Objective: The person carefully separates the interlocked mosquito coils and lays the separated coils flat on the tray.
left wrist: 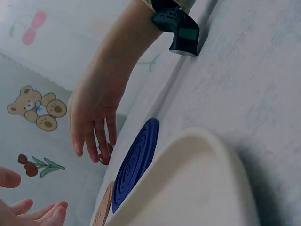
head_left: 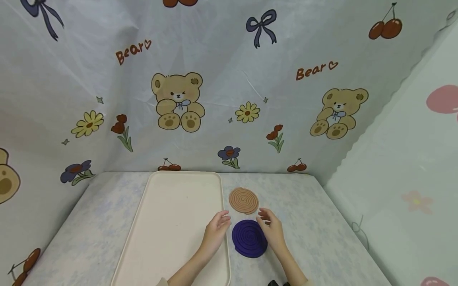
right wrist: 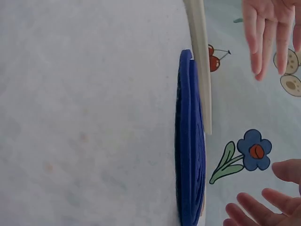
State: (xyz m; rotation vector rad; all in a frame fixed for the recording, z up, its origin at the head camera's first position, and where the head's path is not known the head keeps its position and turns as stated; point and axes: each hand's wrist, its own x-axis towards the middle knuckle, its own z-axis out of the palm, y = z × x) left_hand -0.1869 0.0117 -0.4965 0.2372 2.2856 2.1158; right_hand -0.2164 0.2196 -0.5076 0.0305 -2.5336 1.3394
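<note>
A dark blue flat spiral disc [head_left: 249, 239] lies on the table to the right of a cream tray [head_left: 179, 242]. Just beyond it is a tan spiral disc [head_left: 243, 200]; whether they are coils of cord or moulded mats I cannot tell. My left hand [head_left: 216, 229] hovers over the tray's right rim with relaxed fingers. Over the blue disc's right edge is my right hand [head_left: 272, 230], its fingers loosely bent. Both palms face each other, and neither holds anything. In the right wrist view the blue disc [right wrist: 189, 141] appears edge-on, below both hands.
A pale mottled table [head_left: 307, 238] carries everything. Bear-print cloth [head_left: 214, 59] hangs behind the table and along its sides. A black wrist device [left wrist: 183, 35] sits on the right wrist. A thin loop of cord [head_left: 361, 230] shows by the table's right edge.
</note>
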